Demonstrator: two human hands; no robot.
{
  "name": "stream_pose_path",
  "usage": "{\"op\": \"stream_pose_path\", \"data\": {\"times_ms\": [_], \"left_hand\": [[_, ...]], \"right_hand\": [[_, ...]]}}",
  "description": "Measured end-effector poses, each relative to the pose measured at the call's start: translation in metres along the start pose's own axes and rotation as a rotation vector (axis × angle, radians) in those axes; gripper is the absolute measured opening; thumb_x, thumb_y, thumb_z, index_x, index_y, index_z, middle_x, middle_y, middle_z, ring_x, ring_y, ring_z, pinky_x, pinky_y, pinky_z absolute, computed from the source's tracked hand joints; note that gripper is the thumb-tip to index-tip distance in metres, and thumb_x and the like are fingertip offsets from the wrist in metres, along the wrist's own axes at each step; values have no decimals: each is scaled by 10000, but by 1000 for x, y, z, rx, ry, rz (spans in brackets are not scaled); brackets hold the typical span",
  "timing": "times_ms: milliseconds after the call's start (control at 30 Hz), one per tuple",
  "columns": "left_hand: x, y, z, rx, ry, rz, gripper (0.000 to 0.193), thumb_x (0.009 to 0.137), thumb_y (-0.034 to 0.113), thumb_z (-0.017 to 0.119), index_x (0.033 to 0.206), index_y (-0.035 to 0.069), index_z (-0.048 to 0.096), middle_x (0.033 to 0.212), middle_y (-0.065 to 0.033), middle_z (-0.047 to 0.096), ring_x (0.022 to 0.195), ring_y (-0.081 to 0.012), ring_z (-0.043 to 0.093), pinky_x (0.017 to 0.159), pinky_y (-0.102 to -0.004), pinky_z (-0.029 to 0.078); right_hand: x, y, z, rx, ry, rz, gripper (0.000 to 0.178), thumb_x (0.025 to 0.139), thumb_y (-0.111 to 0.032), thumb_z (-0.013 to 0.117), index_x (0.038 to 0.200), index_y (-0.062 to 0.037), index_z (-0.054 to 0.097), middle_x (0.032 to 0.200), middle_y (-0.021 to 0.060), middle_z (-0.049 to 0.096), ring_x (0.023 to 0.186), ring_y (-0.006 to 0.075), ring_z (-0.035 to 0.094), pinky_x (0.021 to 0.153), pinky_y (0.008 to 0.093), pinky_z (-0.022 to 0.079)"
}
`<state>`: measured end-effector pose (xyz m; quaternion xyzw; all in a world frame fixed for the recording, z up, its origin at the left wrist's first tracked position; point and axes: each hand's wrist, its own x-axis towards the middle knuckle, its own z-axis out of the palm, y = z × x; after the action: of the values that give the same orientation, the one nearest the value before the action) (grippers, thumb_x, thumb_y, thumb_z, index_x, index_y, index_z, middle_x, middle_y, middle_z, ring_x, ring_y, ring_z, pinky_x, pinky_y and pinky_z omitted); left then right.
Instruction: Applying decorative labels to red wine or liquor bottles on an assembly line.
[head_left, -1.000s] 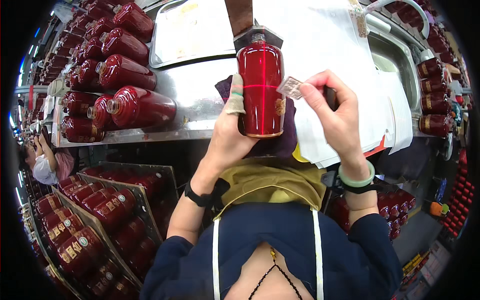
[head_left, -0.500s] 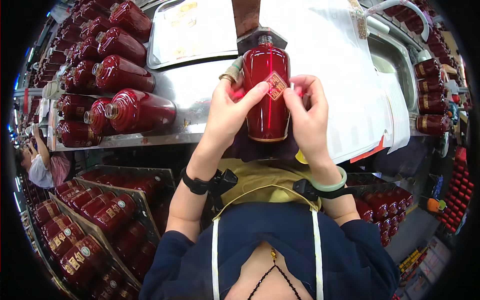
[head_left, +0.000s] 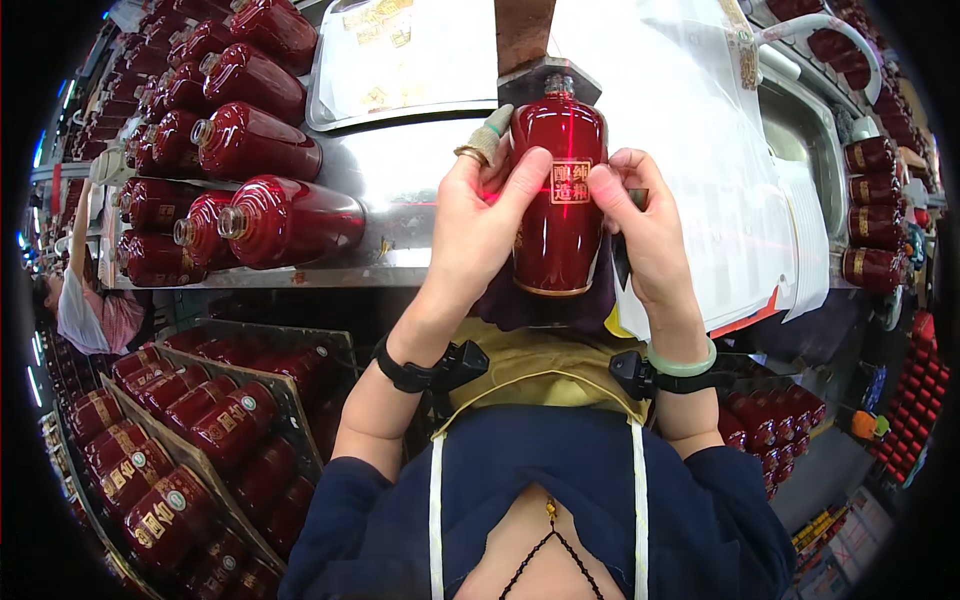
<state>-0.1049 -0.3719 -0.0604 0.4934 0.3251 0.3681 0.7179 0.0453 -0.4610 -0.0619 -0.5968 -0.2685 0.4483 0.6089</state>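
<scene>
A red glass bottle [head_left: 557, 240] lies in front of me, its open neck against a grey metal stop [head_left: 520, 82]. A small square gold-and-red label [head_left: 571, 183] sits straight on its face, with a red light line running along the bottle. My left hand [head_left: 478, 215] is closed on the bottle's left side, thumb beside the label and a cloth-like wrap on one finger. My right hand [head_left: 648, 230] has its thumb at the label's right edge. Its curled fingers hold a narrow dark tool [head_left: 622, 262], partly hidden.
Red bottles [head_left: 290, 225] crowd the left of the metal table [head_left: 400, 185]. Behind them a tray [head_left: 318, 118] holds a sheet of gold labels. White sheeting [head_left: 690, 200] covers the right, beside a metal basin [head_left: 800, 115]. Crated bottles [head_left: 170, 510] stand lower left; a person [head_left: 85, 310] is beyond.
The label has turned from a tilted diamond to square on the bottle. My right fingers have shifted, and the dark tool now shows under them. The view has shifted slightly.
</scene>
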Motion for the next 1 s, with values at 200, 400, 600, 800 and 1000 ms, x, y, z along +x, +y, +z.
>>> {"op": "stream_pose_path", "data": {"times_ms": [200,400,600,800,1000], "left_hand": [[-2,-3,-14,-134,-33,-113,567,1064,234,601,1520,-40,407,1402,-130,590,1241,-164,589,1085,-318,460],[-5,-3,-3,-45,-49,-43,708,992,124,697,1562,-41,310,1409,-172,574,1229,-190,613,1041,-338,525],[-4,-4,-1,-47,-24,-33,661,991,165,712,1520,-49,379,1369,-163,602,1198,-185,628,1021,-336,535],[-2,-9,-2,-67,-9,-49,592,999,194,707,1470,-55,448,1295,-143,647,1141,-161,646,990,-313,540],[-2,-10,-4,-90,-15,-75,578,998,207,709,1456,-49,465,1288,-135,648,1131,-156,648,985,-312,541]], "right_hand": [[4,-3,-2,63,-33,68,342,925,-219,807,1111,-47,579,876,-52,534,791,25,485,700,187,410],[5,-1,-2,35,-25,47,351,911,-228,824,1079,-47,574,871,-50,493,803,36,462,713,189,402],[5,5,2,9,7,-8,382,888,-256,848,1051,-53,569,860,-58,460,787,37,432,697,189,390],[3,5,7,-60,62,-44,370,887,-262,848,1015,-53,571,838,-62,448,757,36,412,677,191,385],[4,5,5,-59,59,-44,361,893,-260,842,1013,-50,575,833,-61,456,749,36,415,665,195,388]]}}
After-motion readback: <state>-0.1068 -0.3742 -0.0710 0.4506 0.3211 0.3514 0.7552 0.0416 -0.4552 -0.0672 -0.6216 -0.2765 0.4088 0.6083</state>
